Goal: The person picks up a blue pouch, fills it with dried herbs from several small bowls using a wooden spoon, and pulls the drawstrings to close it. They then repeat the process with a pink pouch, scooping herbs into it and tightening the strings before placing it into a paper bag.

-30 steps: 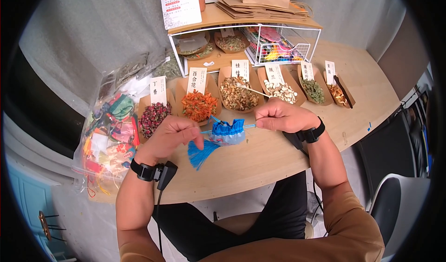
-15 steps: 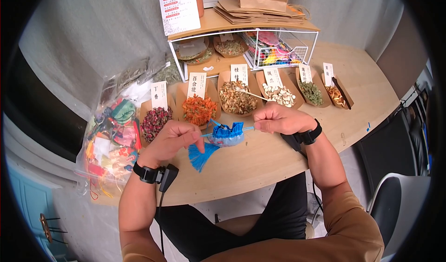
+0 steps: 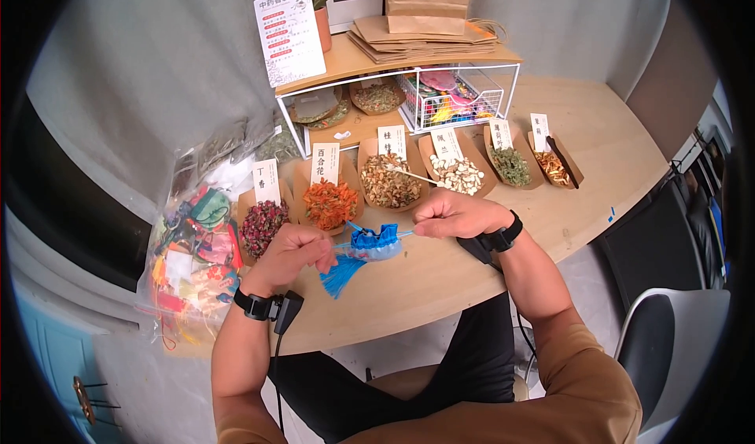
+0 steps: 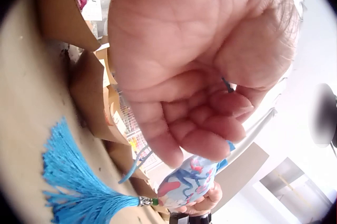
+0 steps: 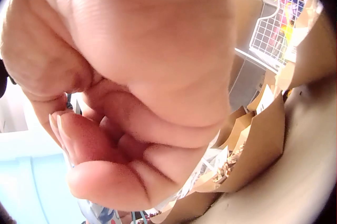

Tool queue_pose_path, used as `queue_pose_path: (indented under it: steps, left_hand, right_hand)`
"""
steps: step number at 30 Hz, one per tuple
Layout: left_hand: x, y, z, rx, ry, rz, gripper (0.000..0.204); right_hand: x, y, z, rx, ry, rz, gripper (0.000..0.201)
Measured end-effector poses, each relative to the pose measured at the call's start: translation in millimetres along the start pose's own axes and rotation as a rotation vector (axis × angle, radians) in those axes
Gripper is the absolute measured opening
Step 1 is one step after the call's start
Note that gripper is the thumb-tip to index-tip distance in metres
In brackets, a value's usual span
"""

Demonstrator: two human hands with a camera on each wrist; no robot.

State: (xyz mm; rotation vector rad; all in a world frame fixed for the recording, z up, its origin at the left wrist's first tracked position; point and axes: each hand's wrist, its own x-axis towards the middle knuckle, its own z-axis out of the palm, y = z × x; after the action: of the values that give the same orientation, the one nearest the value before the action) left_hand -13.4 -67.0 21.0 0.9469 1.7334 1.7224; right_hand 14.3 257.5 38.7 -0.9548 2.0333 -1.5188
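A small drawstring pouch hangs between both hands above the near part of the table, its gathered bright-blue mouth upward. The left wrist view shows its pale blue body with pink and blue patterns. A blue tassel dangles on its left side, below the left hand. With curled fingers, the left hand pinches the blue cord at the pouch's left. The right hand pinches the cord on the other side, thumb against curled fingers. In the right wrist view, this hand hides most of the pouch.
Behind the hands stand several labelled paper trays of dried herbs, including rosebuds and orange petals. A thin pale stick lies across two trays. Plastic-bagged pouches lie left. A white-framed shelf stands behind.
The head view has tilted up, so shelf and trays sit lower in it. The left hand's fingers are curled in more. Both hands keep hold of the cord, the pouch still between them.
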Motion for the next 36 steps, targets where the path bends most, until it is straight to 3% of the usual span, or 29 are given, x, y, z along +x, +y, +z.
queue_pose_path:
  steps: [7,13,21,27,36]
  left_hand:
    - [-4,8,-2,-0.191,0.046,0.086,0.034]
    - [-6,8,-2,-0.118,0.118,0.071,0.039]
    - [-2,0,-3,-0.198,0.106,0.122,0.043]
    - [-4,5,-2,-0.126,0.127,0.020,0.038]
    - [-18,15,2,-0.117,0.127,0.090,0.038]
  right_hand:
    - [-7,-5,-7,0.137,-0.033,0.004,0.042]
    - [-3,11,-10,0.122,-0.078,-0.030,0.042]
    - [-4,8,-9,0.182,0.003,-0.030,0.039]
    - [-4,8,-16,0.070,0.008,-0.107,0.039]
    - [-5,3,-15,0.179,-0.048,-0.054,0.038]
